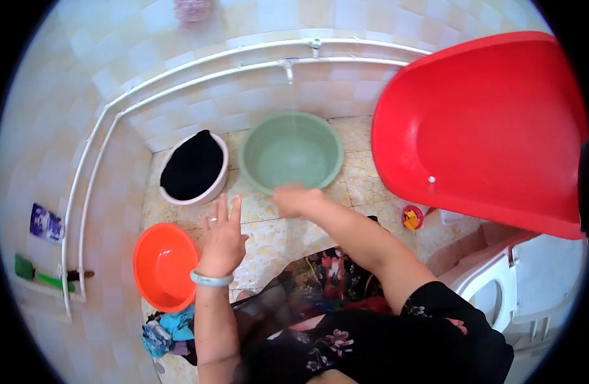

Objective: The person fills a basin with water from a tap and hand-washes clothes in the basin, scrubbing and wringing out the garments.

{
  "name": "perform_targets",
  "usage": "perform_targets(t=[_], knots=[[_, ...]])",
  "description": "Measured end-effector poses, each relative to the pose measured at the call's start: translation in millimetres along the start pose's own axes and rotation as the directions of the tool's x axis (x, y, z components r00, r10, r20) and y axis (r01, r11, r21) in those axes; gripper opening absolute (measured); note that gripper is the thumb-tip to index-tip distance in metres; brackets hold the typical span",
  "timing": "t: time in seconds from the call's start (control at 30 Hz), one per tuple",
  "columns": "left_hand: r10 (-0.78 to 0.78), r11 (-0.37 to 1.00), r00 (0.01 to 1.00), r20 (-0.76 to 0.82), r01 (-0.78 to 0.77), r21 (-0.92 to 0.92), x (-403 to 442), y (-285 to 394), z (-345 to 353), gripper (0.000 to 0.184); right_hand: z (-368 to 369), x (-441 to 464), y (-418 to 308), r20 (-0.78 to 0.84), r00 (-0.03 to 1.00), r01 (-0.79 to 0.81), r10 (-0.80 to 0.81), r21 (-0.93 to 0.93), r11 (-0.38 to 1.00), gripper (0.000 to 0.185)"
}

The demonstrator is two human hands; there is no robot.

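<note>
My left hand (223,242) is stretched forward over the tiled floor with its fingers apart, holding nothing. It has a ring and a pale bangle (211,279) at the wrist. My right hand (293,200) is at the near rim of the green basin (244,168); motion smears its fingers, and whether it touches the rim is unclear. Water stands in this basin, and a thin stream seems to fall from the tap (289,72) above. Left of it, a pale pink basin (205,198) holds black cloth (193,168). An orange basin (165,269) stands nearest my left forearm.
A large red tub (486,128) takes up the right side. Below it are a small pink container (411,218) with yellow pieces and a white toilet seat (507,288). Crumpled clothes (170,333) lie at lower left. White pipes (243,56) run along the wall; a green brush (42,275) hangs left.
</note>
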State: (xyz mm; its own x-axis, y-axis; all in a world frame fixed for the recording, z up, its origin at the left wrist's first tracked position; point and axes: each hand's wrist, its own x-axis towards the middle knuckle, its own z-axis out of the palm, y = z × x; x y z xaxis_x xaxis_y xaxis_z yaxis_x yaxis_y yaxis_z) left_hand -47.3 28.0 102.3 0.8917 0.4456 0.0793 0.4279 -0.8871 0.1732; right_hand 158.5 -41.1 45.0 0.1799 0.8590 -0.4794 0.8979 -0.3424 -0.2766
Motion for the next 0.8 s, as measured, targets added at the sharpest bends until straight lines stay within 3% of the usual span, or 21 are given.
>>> perform_targets(t=[0.03,0.1,0.13,0.17,0.2,0.23,0.27,0.3,0.4,0.5,0.63,0.8], knots=[[0.022,0.984,0.999,-0.046,-0.03,-0.178,-2.3,-9.2,-3.1,0.075,-14.6,-16.1,-2.3,0.033,0.999,-0.005,0.005,-0.01,1.0,0.05],[0.046,0.852,0.989,-0.142,-0.113,-0.512,-1.9,-35.4,-16.8,0.089,-19.3,-17.6,17.7,-0.189,0.979,-0.075,0.074,0.0,0.997,0.061],[-0.031,0.764,0.981,-0.193,-0.101,-0.637,-4.0,-42.2,-36.6,0.087,-46.0,-43.7,17.4,-0.23,0.971,-0.052,0.068,0.072,0.996,0.068],[-0.127,0.555,0.979,-0.157,-0.061,-0.83,-9.1,-40.0,-64.4,0.082,-56.2,-54.2,29.7,-0.388,0.921,0.033,0.029,0.152,0.988,0.068],[-0.141,0.433,0.964,-0.227,-0.146,-0.889,-16.9,-39.2,-88.9,0.076,-83.1,-69.3,30.5,-0.488,0.87,0.085,-0.063,0.023,0.996,0.074],[-0.124,0.408,0.941,-0.316,-0.242,-0.88,-30.9,-36.5,-119.6,0.078,-108.5,-103.9,18.1,-0.586,0.807,0.158,-0.074,0.094,0.983,0.071],[-0.091,0.288,0.942,-0.324,-0.287,-0.914,-45.5,-31.1,-152.9,0.086,-121.0,-135.2,10.0,-0.723,0.687,0.276,-0.081,0.156,0.948,0.064],[-0.014,0.014,0.908,-0.418,-0.418,-0.908,-55.2,-30.6,-178.4,0.082,-139.1,-170.1,3.1,-0.771,0.63,0.449,-0.093,0.264,0.854,0.057],[0.135,-0.119,0.842,-0.522,-0.51,-0.852,-96.0,-16.4,-224.0,0.082,-140.6,-256.6,-21.1,-0.857,0.474,0.623,-0.203,0.164,0.765,0.056],[0.274,-0.016,0.848,-0.454,-0.468,-0.884,-126.5,8.4,-226.2,0.081,-109.4,-302.5,-27.0,-0.827,0.481,0.629,-0.291,0.094,0.772,0.056],[0.379,0.227,0.875,-0.301,-0.403,-0.887,-153.0,37.8,-220.0,0.081,-53.4,-288.3,-18.8,-0.683,0.67,0.509,-0.29,0.139,0.849,0.056],[0.346,0.399,0.917,-0.197,-0.334,-0.854,-166.7,44.2,-209.1,0.08,6.8,-226.1,-2.2,-0.474,0.851,0.342,-0.227,0.17,0.924,0.055]])
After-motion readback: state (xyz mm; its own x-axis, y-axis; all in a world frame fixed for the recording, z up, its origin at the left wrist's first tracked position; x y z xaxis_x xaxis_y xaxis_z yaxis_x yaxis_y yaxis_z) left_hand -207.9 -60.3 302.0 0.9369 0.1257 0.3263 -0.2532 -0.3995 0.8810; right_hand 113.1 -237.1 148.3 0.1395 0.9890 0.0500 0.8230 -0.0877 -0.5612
